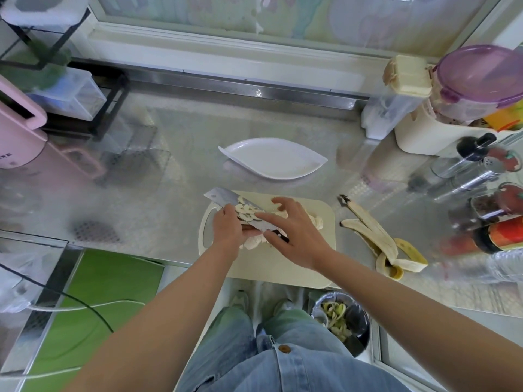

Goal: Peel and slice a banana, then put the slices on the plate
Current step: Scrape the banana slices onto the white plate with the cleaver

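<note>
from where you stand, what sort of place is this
Probably a home kitchen: a knife and cutting board on a steel counter, spice shakers, a scrap bin on the floor.

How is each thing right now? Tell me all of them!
White leaf-shaped plate: empty.
Steel cleaver: flat side up, carrying slices.
Pale banana slices: cut, piled on the blade.
Yellow banana peel: split open, lying on the counter.
Left hand: grips the cleaver.
Right hand: fingers spread over the slices.
Purple-lidded tub: closed.
</note>
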The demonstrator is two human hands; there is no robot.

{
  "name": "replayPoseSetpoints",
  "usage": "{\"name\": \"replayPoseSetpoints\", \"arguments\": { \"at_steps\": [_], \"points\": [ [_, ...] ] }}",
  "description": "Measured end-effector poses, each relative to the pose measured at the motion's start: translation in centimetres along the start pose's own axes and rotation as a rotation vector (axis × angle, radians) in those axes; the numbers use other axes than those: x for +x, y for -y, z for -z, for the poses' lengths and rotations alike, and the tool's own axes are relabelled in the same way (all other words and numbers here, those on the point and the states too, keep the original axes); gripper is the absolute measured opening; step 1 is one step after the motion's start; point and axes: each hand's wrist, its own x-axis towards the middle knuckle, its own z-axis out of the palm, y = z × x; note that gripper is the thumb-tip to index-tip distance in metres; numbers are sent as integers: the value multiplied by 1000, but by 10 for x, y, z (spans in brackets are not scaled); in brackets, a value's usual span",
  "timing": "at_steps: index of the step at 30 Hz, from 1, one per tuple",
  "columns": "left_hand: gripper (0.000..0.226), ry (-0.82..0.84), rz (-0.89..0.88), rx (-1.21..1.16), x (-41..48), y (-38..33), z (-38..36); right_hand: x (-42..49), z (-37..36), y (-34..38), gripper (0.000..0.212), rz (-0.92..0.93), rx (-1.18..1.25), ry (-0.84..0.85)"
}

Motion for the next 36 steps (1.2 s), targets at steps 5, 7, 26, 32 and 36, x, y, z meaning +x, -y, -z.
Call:
{"name": "replayPoseSetpoints", "arguments": {
  "at_steps": [5, 7, 26, 32, 36],
  "points": [
    [43, -4, -33, 38, 10, -16, -14, 26, 12, -7, 49, 42, 4, 263],
    [41, -33, -45, 60, 17, -24, -18, 38, 15, -8, 49, 31, 9, 325],
    [36, -7, 3, 69, 110, -103, -9, 150, 4, -18, 54, -162, 23, 339],
    [37, 12, -38, 133, 119, -113, -18, 157, 4, -17, 57, -165, 66, 318],
    [35, -1, -19, 135, 121, -115, -22, 160, 2, -27, 57, -209, 67, 335]
  ]
}}
